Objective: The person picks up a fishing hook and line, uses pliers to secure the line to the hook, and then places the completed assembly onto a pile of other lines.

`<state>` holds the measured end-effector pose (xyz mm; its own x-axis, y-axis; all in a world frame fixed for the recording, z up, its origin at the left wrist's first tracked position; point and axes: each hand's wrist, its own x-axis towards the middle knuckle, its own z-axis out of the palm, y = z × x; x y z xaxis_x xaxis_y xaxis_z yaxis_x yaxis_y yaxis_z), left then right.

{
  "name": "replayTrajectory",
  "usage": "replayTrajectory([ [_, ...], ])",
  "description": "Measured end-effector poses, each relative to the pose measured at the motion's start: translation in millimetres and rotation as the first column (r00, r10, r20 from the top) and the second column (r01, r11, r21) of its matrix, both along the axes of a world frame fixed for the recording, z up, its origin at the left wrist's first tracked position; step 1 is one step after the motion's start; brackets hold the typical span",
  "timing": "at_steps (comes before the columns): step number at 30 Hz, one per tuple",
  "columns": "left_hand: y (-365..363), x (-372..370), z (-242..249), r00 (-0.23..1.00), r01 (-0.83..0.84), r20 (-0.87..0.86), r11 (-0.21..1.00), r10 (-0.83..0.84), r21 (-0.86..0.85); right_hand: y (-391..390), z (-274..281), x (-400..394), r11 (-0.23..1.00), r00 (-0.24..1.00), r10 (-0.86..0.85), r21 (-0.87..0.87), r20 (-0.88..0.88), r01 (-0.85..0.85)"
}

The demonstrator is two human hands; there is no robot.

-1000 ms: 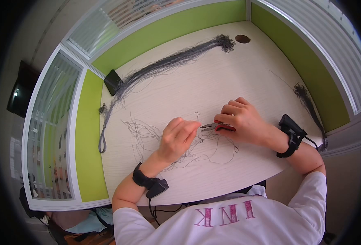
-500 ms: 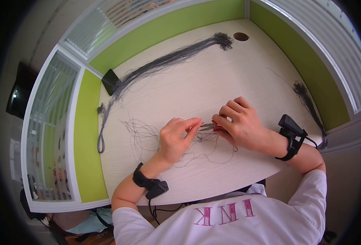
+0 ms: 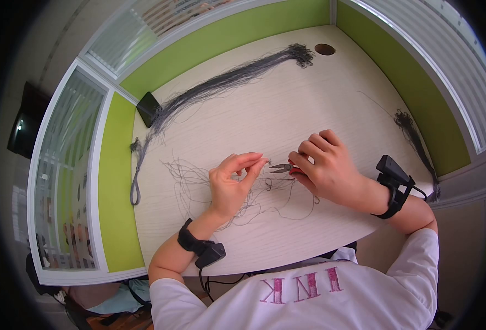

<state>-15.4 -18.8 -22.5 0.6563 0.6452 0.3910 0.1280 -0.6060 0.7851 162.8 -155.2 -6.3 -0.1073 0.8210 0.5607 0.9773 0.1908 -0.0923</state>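
My left hand (image 3: 233,179) is closed in a pinch, thumb against forefinger, on a thin grey line (image 3: 269,161) whose small curled tip pokes out past the fingertips. My right hand (image 3: 325,165) is wrapped round the red handles of a pair of pliers (image 3: 280,168). The jaws of the pliers are parted and point at the left fingertips, a small gap away, with nothing between them. Beneath both hands lies a loose tangle of thin grey line (image 3: 185,179), with small dark curls (image 3: 316,201) at some ends. The fingers hide part of the line.
A long bundle of dark grey lines (image 3: 226,81) stretches across the back of the table (image 3: 309,110). A black block (image 3: 149,109) stands beside it. Another dark bundle (image 3: 416,137) lies along the right edge. Green partitions (image 3: 119,181) border the table, and a round hole (image 3: 324,49) is at the back.
The pliers' jaws have opened and drawn slightly right, away from my left fingertips. My left hand has shifted a little left and up, still pinching.
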Motion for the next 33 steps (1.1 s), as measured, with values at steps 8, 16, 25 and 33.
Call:
replayTrajectory([
  [8, 3, 0, -4, 0.996, 0.086, 0.000, 0.948, -0.090, -0.308, -1, 3, 3, 0.998, 0.996, -0.059, 0.004, -0.063, 0.059],
  [16, 5, -1, -9, 0.992, 0.122, 0.009, 0.946, -0.125, -0.299, -1, -1, 3, 0.997, 0.995, -0.069, -0.022, -0.066, 0.068],
  [25, 4, 1, -7, 0.991, 0.133, 0.017, 0.986, -0.132, -0.102, -4, 0, 5, 0.996, 0.995, -0.062, -0.062, -0.078, 0.058],
  [33, 2, 0, 0, 0.978, 0.201, -0.043, 0.978, -0.203, -0.045, -5, 4, 5, 0.995, 0.994, -0.056, -0.091, -0.096, 0.047],
])
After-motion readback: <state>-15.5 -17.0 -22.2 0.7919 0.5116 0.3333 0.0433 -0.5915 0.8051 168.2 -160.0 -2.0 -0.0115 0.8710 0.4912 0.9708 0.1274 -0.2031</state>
